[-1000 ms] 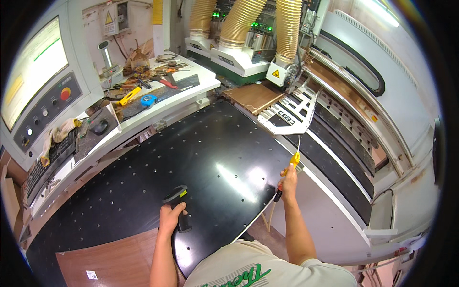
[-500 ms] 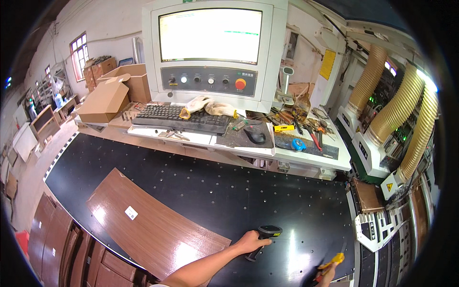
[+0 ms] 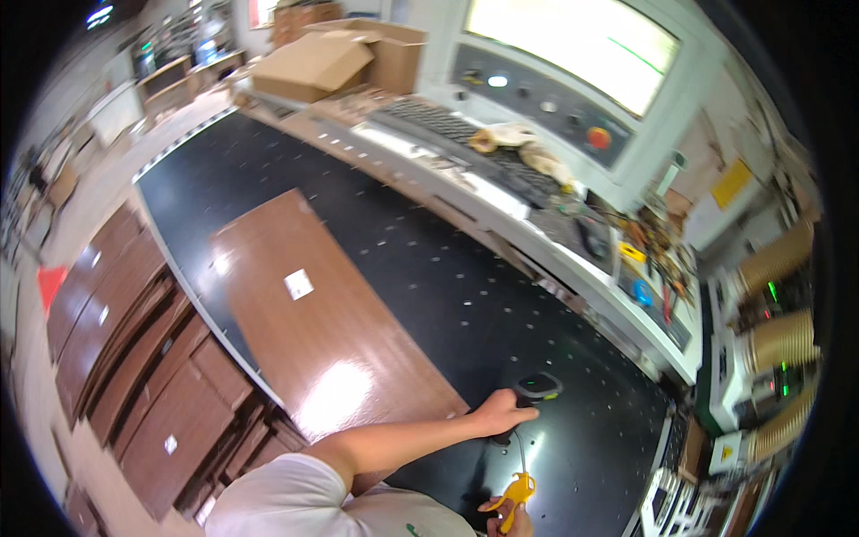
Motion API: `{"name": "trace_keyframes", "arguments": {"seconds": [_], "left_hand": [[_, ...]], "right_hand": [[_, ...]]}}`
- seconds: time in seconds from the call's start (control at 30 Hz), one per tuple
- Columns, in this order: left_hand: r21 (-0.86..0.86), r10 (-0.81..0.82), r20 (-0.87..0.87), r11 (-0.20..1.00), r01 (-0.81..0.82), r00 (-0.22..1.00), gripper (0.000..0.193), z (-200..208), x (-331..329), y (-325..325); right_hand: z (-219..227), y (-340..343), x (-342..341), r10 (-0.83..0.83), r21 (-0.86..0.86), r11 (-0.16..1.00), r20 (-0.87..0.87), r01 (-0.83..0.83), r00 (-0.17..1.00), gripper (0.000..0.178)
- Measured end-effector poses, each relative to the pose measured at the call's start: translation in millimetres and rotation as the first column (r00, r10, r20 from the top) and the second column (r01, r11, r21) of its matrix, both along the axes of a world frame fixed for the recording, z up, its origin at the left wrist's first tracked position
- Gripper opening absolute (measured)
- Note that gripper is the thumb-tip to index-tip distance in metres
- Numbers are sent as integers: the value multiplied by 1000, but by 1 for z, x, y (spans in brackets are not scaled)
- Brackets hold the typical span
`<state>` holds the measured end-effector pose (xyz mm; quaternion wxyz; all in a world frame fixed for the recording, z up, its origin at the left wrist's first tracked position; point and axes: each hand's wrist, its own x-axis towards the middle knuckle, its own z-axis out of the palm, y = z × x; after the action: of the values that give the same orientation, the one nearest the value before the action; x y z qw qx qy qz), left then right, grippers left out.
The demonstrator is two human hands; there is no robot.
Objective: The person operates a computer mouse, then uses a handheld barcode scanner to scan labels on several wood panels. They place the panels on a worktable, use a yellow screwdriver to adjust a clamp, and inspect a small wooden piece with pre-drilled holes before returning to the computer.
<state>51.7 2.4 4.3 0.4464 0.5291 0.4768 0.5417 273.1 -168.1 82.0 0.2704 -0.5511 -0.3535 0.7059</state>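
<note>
My left hand (image 3: pixel 501 414) is closed round the handle of a dark handheld barcode scanner (image 3: pixel 540 387), held over the black table. Below it, near the lower edge, my right hand (image 3: pixel 512 521) grips a yellow air blow gun (image 3: pixel 517 494), its thin nozzle pointing up toward the scanner. A brown wood-grain panel (image 3: pixel 331 322) lies on the black studded table (image 3: pixel 420 268), left of the scanner. On the panel sits a small white label (image 3: pixel 299 285).
Stacked brown panels (image 3: pixel 170 385) stand at the left. Beyond the table, a ledge carries a keyboard (image 3: pixel 447 134), gloves (image 3: pixel 528 152) and tools under a control screen (image 3: pixel 573 45). Cardboard boxes (image 3: pixel 313 63) are at the back; machine hoses (image 3: pixel 778 340) at the right.
The whole view has turned and tilted toward the left. The blow gun now appears nearer the scanner, with its nozzle upward. Both hands keep hold of their tools.
</note>
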Motion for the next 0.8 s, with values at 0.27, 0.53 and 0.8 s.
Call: {"name": "trace_keyframes", "arguments": {"seconds": [0.27, 0.53, 0.8], "left_hand": [[-343, -63, 501, 901, 265, 863, 30, 4, -9, 13], [-418, -62, 509, 854, 310, 858, 37, 16, -12, 10], [-535, 3, 457, 800, 272, 889, 32, 16, -18, 15]], "right_hand": [[63, 2, 37, 77, -102, 993, 109, -66, 991, 50], [85, 13, 8, 313, -141, 948, 279, -284, 908, 59], [47, 17, 32, 436, -2, 899, 59, -437, 898, 54]]}}
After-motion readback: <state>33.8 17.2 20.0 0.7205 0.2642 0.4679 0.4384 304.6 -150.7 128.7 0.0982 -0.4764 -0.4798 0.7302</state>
